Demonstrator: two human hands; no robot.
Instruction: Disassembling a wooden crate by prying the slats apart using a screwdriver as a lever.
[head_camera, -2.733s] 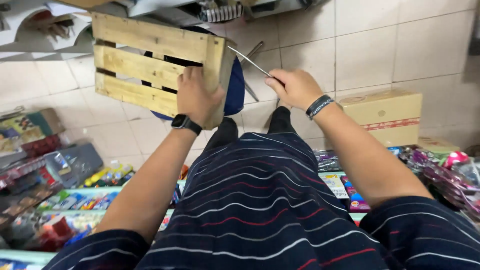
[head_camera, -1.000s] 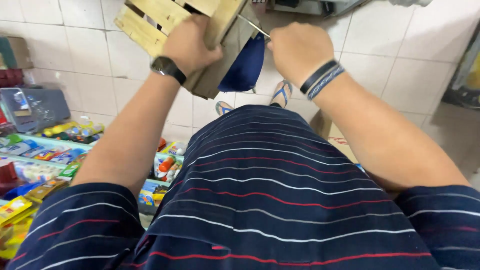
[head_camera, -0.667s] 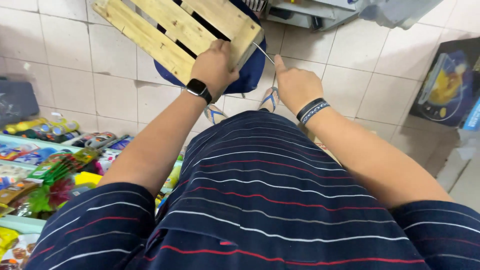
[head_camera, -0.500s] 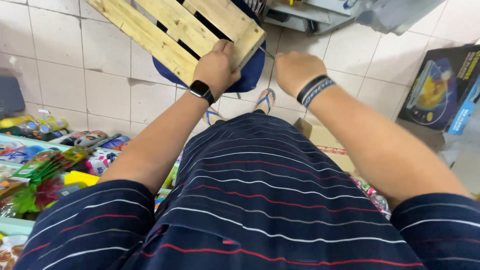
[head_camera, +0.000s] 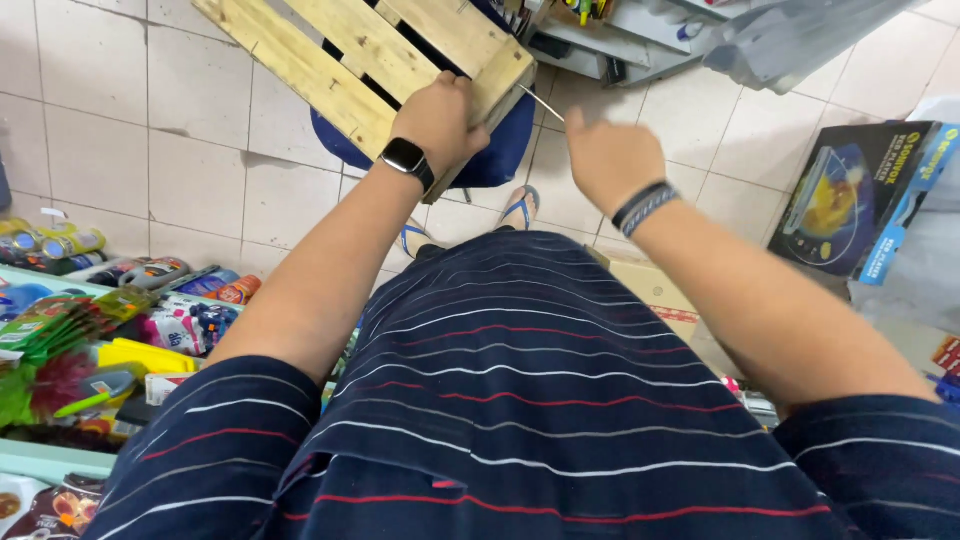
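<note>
Our left hand (head_camera: 440, 120) grips the wooden pallet (head_camera: 370, 55); right hand (head_camera: 612, 160), at 3 o'clock, pinches a thin metal rod (head_camera: 541, 103), probing the corner; steadiness needed.

The person wears a navy short-sleeved shirt (head_camera: 520, 400) crossed by thin white and red stripes. A black smartwatch (head_camera: 407, 160) with a dark band sits at the wrist of the left hand (head_camera: 440, 120). A black band and a blue-and-white braided bracelet (head_camera: 645, 205) circle the wrist of the right hand (head_camera: 610, 160), and blue flip-flops (head_camera: 520, 207) show beyond the shirt's hem.
</note>
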